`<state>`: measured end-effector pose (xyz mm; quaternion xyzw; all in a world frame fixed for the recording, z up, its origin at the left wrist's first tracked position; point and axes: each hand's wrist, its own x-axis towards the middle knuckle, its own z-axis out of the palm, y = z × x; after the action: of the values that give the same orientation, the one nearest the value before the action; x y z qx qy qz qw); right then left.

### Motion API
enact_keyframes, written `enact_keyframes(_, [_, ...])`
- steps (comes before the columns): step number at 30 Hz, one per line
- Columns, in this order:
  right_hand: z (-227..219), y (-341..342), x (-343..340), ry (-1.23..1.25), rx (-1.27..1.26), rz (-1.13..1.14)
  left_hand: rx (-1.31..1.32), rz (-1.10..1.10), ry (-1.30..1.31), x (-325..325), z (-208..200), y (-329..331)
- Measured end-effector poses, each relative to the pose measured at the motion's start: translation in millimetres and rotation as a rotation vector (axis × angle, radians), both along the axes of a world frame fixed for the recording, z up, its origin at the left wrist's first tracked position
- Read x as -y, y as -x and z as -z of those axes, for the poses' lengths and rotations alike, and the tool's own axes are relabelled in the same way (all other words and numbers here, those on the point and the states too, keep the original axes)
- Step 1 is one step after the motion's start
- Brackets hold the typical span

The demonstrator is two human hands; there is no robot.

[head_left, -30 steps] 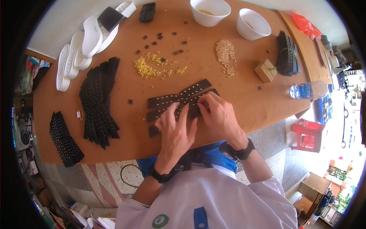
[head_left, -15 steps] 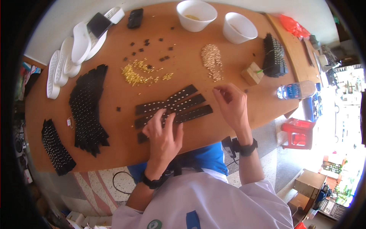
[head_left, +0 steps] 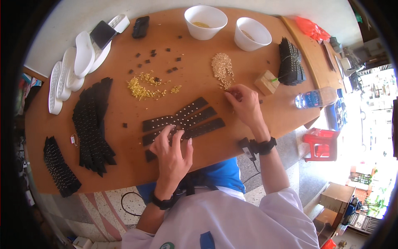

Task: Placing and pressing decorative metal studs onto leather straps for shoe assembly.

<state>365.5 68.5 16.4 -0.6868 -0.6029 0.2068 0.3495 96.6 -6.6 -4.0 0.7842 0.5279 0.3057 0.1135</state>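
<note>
Several black straps (head_left: 195, 108) with rows of small pale studs lie fanned on the brown table in front of me. My left hand (head_left: 171, 155) rests over their left half, fingers spread, fingertips on or just above the straps; it hides part of them. To the right, my right hand (head_left: 245, 104) has thumb and forefinger drawn together at the near end of a pile of copper-coloured studs (head_left: 222, 68). Whatever sits between those fingertips is too small to make out. A heap of yellow-gold studs (head_left: 143, 88) lies farther left, among small black squares (head_left: 169, 71).
Two white bowls (head_left: 206, 23) stand at the back. Stacked black studded straps (head_left: 92, 126) lie left, others (head_left: 291, 62) right, near a wooden block (head_left: 266, 83) and a plastic bottle (head_left: 318, 98). White shoe soles (head_left: 84, 54) line the back left. A red stool (head_left: 321, 144) stands beyond the table.
My right hand has come closer to the near end of the copper-coloured pile. My left hand stays over the straps, with its fingers slightly shifted. The whole view has moved a little.
</note>
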Motion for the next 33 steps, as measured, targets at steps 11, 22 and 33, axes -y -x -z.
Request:
enact_keyframes(11, [-2.8, 2.1, -1.8, -0.012, 0.103, -0.062, 0.033, 0.002, -0.003, -0.9, 1.3, 0.1])
enact_keyframes(22, [-14.5, 17.7, 8.2, -0.058, 0.162, -0.103, 0.042, -0.016, -0.022, -1.8, 1.9, 0.5])
enact_keyframes(33, [-9.2, 70.1, 43.6, -0.038, 0.149, -0.339, 0.026, 0.000, 0.003, -2.5, -1.9, -0.1])
